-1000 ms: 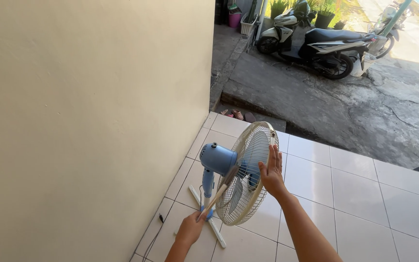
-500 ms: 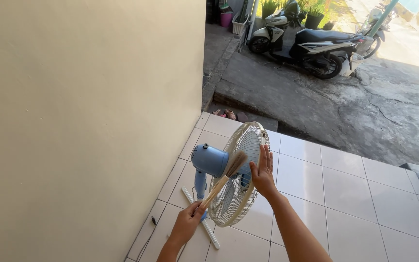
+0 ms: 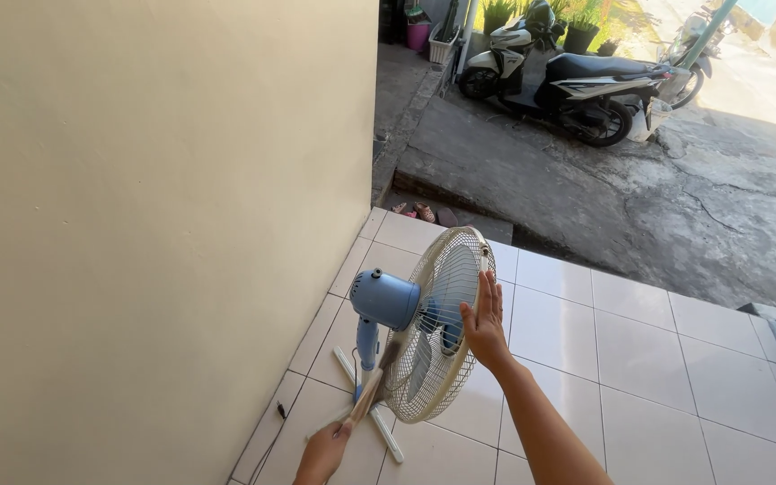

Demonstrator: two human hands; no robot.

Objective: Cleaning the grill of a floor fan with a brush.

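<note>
Blue-motored, the fan [image 3: 424, 328] stood on the white floor tiles [image 3: 639, 377], near the cream wall [image 3: 154, 224]. Against its grille, the right hand [image 3: 484, 321] lay flat and open. Lower left, the left hand [image 3: 322, 452] gripped a brush [image 3: 368, 391], bristles blurred.

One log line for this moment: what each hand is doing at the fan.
left hand: grips brush | brush bristles: at lower rear of fan grille | right hand: flat on grille front | fan: upright on tiled floor
</note>
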